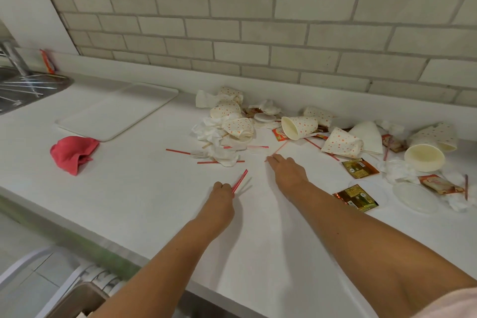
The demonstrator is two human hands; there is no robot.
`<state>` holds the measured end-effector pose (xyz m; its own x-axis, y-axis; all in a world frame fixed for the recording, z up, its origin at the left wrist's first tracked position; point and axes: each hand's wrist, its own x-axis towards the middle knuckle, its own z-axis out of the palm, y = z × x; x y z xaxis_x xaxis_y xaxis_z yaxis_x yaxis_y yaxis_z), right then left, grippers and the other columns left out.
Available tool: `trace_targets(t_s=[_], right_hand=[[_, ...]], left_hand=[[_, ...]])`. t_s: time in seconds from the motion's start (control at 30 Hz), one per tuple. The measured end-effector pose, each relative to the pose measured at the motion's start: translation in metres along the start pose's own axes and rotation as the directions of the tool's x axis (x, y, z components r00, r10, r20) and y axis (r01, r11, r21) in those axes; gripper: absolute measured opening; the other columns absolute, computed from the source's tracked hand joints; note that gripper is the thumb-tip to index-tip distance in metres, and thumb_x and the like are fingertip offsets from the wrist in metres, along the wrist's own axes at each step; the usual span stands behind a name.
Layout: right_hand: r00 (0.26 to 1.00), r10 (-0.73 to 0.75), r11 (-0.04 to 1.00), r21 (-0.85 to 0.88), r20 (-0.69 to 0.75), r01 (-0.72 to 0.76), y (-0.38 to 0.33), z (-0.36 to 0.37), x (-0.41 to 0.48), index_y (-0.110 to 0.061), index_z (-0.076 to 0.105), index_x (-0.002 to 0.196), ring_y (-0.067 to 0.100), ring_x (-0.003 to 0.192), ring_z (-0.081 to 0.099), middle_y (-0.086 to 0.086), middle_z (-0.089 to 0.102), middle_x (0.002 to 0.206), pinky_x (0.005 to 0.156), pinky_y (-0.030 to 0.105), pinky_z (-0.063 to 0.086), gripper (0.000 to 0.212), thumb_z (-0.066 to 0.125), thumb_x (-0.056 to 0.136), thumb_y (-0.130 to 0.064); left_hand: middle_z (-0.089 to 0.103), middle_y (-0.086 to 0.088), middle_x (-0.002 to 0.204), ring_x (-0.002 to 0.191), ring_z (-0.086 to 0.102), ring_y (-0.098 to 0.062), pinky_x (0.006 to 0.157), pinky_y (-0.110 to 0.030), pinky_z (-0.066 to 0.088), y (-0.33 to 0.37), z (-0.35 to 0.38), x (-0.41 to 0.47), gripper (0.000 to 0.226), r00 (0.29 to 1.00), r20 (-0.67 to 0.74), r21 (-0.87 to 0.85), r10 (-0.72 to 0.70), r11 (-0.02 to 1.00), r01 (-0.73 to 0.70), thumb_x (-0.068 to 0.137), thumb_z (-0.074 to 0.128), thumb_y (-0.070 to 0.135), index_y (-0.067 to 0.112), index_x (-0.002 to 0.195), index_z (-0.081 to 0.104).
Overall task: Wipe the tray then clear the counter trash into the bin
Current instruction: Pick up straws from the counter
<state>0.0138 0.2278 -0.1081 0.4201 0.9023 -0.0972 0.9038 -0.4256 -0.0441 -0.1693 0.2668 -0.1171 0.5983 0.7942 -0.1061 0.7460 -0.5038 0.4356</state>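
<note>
White counter (144,188) with tray (118,111), red cloth (73,153), dotted cups (300,126), straws (178,151), sachets (360,168), napkins (209,131), lids (415,197)

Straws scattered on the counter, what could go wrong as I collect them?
The left hand pinches thin red straws only at their ends, so they may slip out as more are added. The right hand reaches flat toward a loose straw near a tipped paper cup; a nudge could roll the cup and scatter the pile.

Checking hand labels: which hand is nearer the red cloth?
Left. The left hand, gripping red straws, is right of the red cloth across the counter. The right hand is farther right, fingers straight, reaching toward the trash pile.
</note>
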Motion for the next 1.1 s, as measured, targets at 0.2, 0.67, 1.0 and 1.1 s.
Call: trace_targets(t_s=[0.2, 0.67, 1.0, 1.1], right_hand=[[0.975, -0.169, 0.978, 0.097, -0.146, 0.184, -0.022, 0.016, -0.018, -0.007, 0.049, 0.121, 0.027, 0.108, 0.048, 0.009, 0.047, 0.123, 0.07, 0.029, 0.031, 0.032, 0.035, 0.093, 0.0], [0.935, 0.335, 0.923, 0.16, 0.114, -0.35, -0.056, -0.009, -0.009, -0.001, 0.046, 0.131, 0.027, 0.122, 0.05, 0.016, 0.048, 0.133, 0.096, 0.031, 0.045, 0.04, 0.054, 0.092, -0.008], [0.909, 0.239, 0.964, 0.032, 0.34, -0.266, -0.091, -0.022, -0.025, -0.007, 0.049, 0.071, 0.023, 0.082, 0.054, 0.004, 0.049, 0.074, 0.057, 0.023, 0.04, 0.02, 0.068, 0.076, -0.011], [0.951, 0.105, 0.982, 0.123, 0.291, -0.146, -0.124, -0.035, -0.032, -0.008, 0.047, 0.076, 0.016, 0.066, 0.049, 0.002, 0.045, 0.072, 0.049, 0.022, 0.032, 0.014, 0.056, 0.086, -0.013]], left_hand=[[0.041, 0.003, 0.078, 0.082, 0.043, -0.019, 0.069, -0.021, 0.03, -0.022, -0.014, -0.005, 0.013, 0.999, 0.012, -0.034, -0.042, 0.999, 0.042, 0.097, 0.033, 0.003, 0.012, 0.092, 0.041], [0.051, 0.0, 0.089, 0.071, 0.045, -0.013, 0.058, -0.022, 0.036, -0.064, -0.058, -0.039, 0.024, 0.994, -0.018, -0.439, -0.108, 0.894, 0.09, 0.1, 0.029, 0.016, 0.013, 0.1, 0.053], [0.035, 0.003, 0.058, 0.053, 0.031, -0.014, 0.054, -0.031, 0.026, -0.192, -0.076, -0.104, 0.036, 0.879, -0.255, -0.72, -0.404, 0.686, 0.106, 0.097, 0.041, 0.033, 0.017, 0.065, 0.041], [0.032, 0.003, 0.057, 0.051, 0.028, -0.014, 0.05, -0.031, 0.022, -0.23, -0.063, -0.119, 0.036, 0.822, -0.242, -0.797, -0.516, 0.589, 0.135, 0.097, 0.041, 0.029, 0.02, 0.062, 0.039]])
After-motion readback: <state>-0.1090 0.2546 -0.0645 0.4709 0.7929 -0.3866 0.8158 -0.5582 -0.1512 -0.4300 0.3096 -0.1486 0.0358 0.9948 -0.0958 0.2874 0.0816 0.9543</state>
